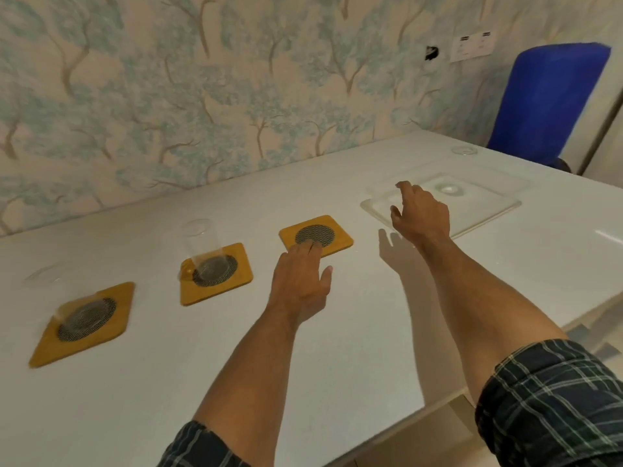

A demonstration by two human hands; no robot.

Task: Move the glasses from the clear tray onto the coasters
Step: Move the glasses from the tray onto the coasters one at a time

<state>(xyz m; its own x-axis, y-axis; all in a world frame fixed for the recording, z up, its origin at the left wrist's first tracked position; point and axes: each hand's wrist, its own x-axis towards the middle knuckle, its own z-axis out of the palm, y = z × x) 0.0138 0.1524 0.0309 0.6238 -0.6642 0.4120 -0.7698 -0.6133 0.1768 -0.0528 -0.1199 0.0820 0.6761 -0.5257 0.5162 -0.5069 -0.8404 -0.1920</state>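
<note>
One glass [448, 188] left in the clear tray [488, 210] near the desk's [337, 348] far right corner, just beyond my right grip [419, 214], fingers spread and empty, my left grip [301, 274] open, fingertips touching the bare third coaster [316, 235], two glasses on the other coasters

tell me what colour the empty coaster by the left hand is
Mustard-yellow coaster with a dark mesh-patterned circle in its middle, seen in the head view.
</note>
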